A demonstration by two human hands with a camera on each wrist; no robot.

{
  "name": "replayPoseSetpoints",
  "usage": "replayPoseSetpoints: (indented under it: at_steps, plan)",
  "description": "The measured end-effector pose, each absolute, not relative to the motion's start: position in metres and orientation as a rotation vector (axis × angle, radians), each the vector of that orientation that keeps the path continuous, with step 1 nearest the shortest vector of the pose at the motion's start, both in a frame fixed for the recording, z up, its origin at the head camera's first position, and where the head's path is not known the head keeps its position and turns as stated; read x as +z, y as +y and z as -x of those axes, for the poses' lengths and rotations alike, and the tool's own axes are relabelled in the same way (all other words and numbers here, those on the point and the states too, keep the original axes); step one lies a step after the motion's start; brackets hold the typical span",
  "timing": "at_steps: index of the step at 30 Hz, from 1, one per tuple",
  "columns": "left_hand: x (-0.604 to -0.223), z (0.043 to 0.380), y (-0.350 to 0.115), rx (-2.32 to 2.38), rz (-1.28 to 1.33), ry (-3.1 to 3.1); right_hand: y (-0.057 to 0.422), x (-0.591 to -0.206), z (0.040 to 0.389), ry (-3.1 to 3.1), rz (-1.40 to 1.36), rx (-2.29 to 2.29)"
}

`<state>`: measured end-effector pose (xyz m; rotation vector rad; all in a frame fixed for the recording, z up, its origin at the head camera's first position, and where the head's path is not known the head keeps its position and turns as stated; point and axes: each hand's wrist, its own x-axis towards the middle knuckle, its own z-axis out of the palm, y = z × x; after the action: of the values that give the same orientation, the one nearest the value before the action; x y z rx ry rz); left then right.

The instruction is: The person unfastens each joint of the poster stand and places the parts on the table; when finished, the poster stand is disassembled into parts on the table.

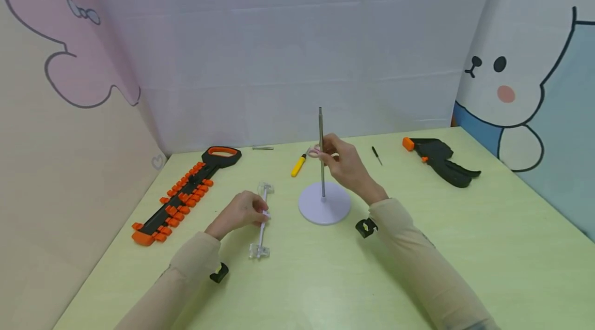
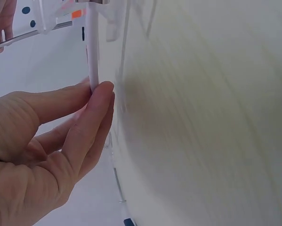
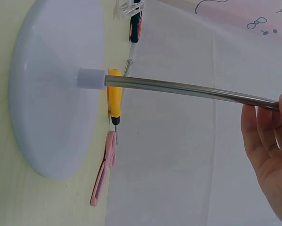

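Observation:
In the head view, my left hand [image 1: 240, 210] pinches a slim white bar [image 1: 262, 236] that has a clear plastic clip at either end. Thumb and fingertips press on the bar [image 2: 93, 59] in the left wrist view, close to the tabletop. A metal pole [image 1: 321, 126] stands upright in a round white base [image 1: 325, 212] on the table. Partway up the pole, my right hand [image 1: 345, 162] grips it between thumb and fingers; the right wrist view shows the same pole [image 3: 192, 91] rising from the base's short white socket.
Pink scissors [image 3: 106, 167] and a yellow-handled screwdriver [image 1: 298, 166] lie behind the stand. A black rack with orange tabs [image 1: 178, 205] is on the left. Further right are a small black screwdriver [image 1: 376, 155] and a black tool with orange tips [image 1: 439, 159]. A short metal rod [image 1: 263, 148] lies at the back.

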<state>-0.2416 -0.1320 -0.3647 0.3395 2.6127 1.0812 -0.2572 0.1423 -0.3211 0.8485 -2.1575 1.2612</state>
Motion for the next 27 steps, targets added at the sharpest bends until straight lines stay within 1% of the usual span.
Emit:
replayPoseSetpoints:
  at_steps: [17, 27]
  plan:
    - [-0.3676, 0.2397, -0.1351, 0.975, -0.301, 2.679, 0.1412, -0.3194, 0.2541, -2.175, -0.835, 1.233]
    - [-0.3687, 0.2376, -0.1383, 1.018, -0.384, 2.676, 0.1419, -0.3204, 0.2538, -2.168, -0.841, 1.255]
